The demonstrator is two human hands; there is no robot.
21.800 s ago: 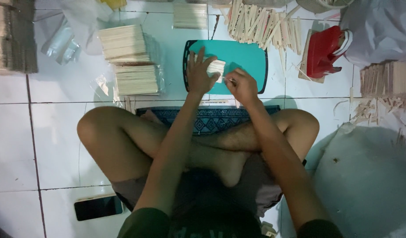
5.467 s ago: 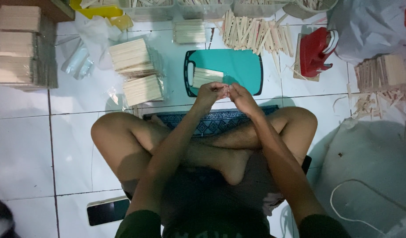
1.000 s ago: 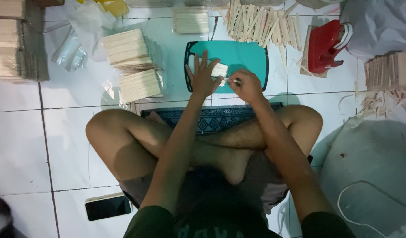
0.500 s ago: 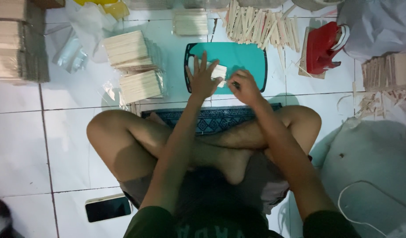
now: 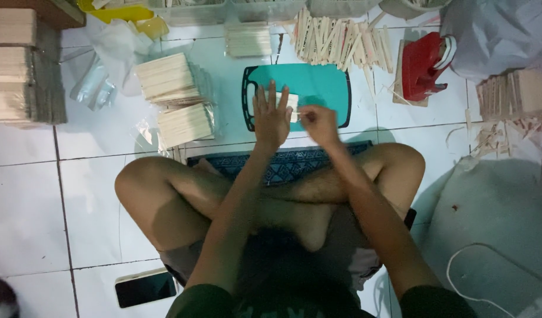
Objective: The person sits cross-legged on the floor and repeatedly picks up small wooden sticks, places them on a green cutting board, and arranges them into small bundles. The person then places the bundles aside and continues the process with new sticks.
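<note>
white tiled floor (image 5: pixel 23 194), teal board (image 5: pixel 324 82)

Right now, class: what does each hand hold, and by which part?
The left hand lies flat, fingers spread, pressing the sticks onto the board. The right hand pinches one thin stick by its end.

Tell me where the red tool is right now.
In the head view, the red tool sits upper right on the tiled floor, right of the teal cutting board.
</note>
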